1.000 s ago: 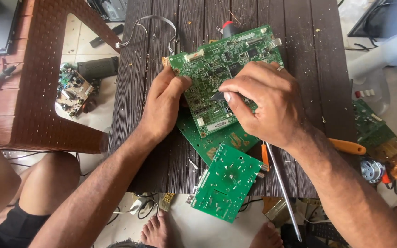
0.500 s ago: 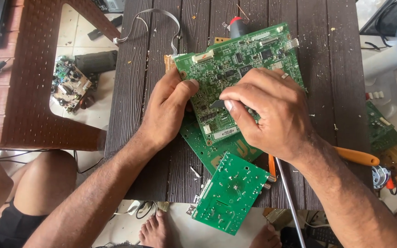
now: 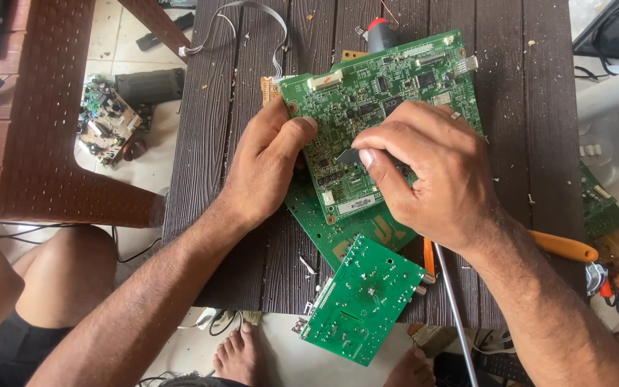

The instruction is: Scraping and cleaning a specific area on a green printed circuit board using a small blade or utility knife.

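My left hand (image 3: 266,168) is pressing the green board (image 3: 381,107) flat on the desk (image 3: 202,129), fingers loosely curled on its edge. My right hand (image 3: 431,175) is pinching a small metal tool (image 3: 347,155) against the board.

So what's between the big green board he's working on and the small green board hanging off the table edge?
In the head view, another green board lies between them.

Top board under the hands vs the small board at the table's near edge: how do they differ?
The top board is larger and rectangular, component side up, both hands on it. The small board is squarer, lies untouched and overhangs the table edge. The top board rests on another board; the small one lies apart. Both are green.
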